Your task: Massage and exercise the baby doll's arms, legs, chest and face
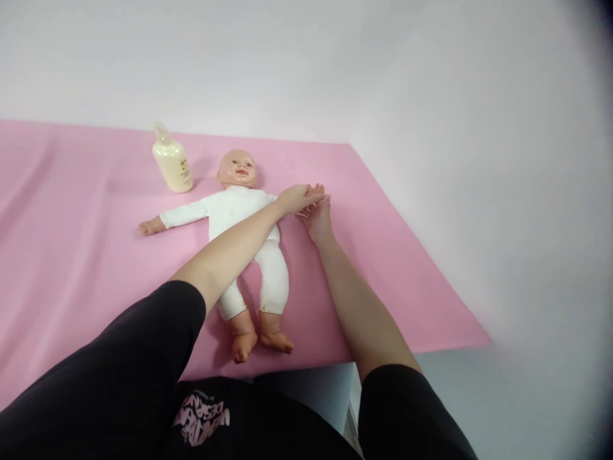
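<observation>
Nearest, black sleeves give way to two bare forearms reaching out over a pink-covered table (71, 255); a baby doll (244, 217) in a white suit lies on its back there, feet toward the person, one arm stretched out to the side. The left hand (297, 198) crosses over the doll's chest and, with the right hand (317, 218) beneath, closes loosely around the doll's other hand; how tightly the fingers grip cannot be told. Farther back, just beside the doll's head, stands a cream lotion bottle (172, 163).

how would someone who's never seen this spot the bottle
On the pink mat, look at the far edge by the white wall. The bottle stands upright just left of the doll's head. It is pale cream, the only container there.
</observation>
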`<state>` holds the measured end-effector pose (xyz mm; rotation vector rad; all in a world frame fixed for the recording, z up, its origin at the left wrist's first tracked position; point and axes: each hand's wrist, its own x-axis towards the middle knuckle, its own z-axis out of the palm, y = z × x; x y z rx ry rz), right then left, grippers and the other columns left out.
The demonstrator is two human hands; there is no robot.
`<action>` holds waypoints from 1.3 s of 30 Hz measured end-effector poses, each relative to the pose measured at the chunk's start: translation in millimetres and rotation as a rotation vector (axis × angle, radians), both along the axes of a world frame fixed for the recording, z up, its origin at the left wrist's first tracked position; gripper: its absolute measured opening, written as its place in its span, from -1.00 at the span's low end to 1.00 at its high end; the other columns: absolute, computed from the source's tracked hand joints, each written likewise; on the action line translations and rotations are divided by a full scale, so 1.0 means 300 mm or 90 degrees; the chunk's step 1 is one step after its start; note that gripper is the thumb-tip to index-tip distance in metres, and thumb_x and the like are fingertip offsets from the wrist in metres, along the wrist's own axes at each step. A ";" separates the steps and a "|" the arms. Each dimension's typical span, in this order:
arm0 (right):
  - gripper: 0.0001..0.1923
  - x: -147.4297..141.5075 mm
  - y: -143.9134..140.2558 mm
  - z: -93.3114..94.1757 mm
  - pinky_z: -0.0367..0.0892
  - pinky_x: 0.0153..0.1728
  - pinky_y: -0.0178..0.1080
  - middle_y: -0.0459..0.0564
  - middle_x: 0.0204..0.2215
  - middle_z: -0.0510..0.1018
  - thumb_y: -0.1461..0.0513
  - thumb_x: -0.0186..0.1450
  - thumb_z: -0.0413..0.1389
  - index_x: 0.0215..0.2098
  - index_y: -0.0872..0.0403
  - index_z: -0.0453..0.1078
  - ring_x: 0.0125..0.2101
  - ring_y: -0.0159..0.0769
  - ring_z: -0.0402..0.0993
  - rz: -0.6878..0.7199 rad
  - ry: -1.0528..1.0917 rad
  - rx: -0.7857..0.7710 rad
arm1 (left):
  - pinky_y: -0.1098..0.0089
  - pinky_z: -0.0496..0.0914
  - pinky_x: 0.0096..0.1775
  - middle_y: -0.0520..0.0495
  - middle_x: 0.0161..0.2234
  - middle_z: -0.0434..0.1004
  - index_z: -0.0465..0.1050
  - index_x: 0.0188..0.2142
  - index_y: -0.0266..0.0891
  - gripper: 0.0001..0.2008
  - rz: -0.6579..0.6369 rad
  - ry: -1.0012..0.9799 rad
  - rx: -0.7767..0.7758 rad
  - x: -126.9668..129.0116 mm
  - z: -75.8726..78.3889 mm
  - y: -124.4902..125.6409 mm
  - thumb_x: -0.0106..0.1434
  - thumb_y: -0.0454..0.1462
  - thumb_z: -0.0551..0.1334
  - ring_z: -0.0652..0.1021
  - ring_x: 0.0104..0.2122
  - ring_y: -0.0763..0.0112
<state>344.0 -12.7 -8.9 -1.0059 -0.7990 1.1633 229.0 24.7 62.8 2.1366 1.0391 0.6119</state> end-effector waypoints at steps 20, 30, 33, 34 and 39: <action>-0.20 0.011 -0.017 -0.029 0.52 -0.18 -0.21 -0.12 0.12 0.58 -0.14 0.27 0.30 0.41 -0.33 0.17 -0.20 -0.33 0.59 0.032 -0.046 0.052 | 0.32 0.39 0.10 -0.30 -0.13 0.68 0.63 -0.06 -0.42 -0.34 -0.041 -0.006 0.047 0.010 -0.008 0.021 0.58 -0.10 -0.20 0.60 -0.11 0.24; -0.17 0.007 -0.011 -0.018 0.57 -0.09 -0.11 -0.04 0.30 0.47 -0.34 0.26 0.13 0.38 -0.24 0.27 0.04 -0.15 0.58 0.026 -0.014 0.028 | 0.29 0.42 0.07 -0.38 -0.15 0.67 0.64 -0.08 -0.47 -0.26 -0.047 -0.035 -0.006 0.010 -0.024 0.033 0.55 -0.05 -0.25 0.62 -0.12 0.17; -0.18 0.007 0.008 -0.029 0.55 -0.13 -0.14 -0.02 0.28 0.48 -0.37 0.26 0.07 0.35 -0.22 0.32 -0.01 -0.17 0.57 -0.005 0.005 0.020 | 0.32 0.41 0.08 -0.30 -0.09 0.67 0.63 -0.01 -0.40 -0.31 -0.091 -0.046 -0.026 0.003 -0.020 0.023 0.54 -0.01 -0.19 0.62 -0.09 0.20; -0.20 0.008 0.015 -0.033 0.54 -0.15 -0.16 -0.02 0.25 0.49 -0.35 0.26 0.07 0.34 -0.22 0.33 -0.04 -0.19 0.57 -0.018 0.005 0.016 | 0.32 0.41 0.08 -0.25 -0.06 0.67 0.62 0.01 -0.36 -0.34 -0.105 -0.045 -0.029 0.001 -0.018 0.020 0.53 0.01 -0.15 0.61 -0.07 0.21; -0.25 0.018 0.039 -0.046 0.49 -0.20 -0.16 0.03 0.04 0.57 -0.34 0.30 0.00 0.28 -0.18 0.39 -0.17 -0.21 0.55 -0.045 0.006 -0.004 | 0.29 0.45 -0.06 -0.17 -0.15 0.65 0.60 -0.07 -0.32 -0.49 -0.097 -0.004 -0.043 0.003 -0.021 0.019 0.35 0.08 0.18 0.59 -0.16 0.21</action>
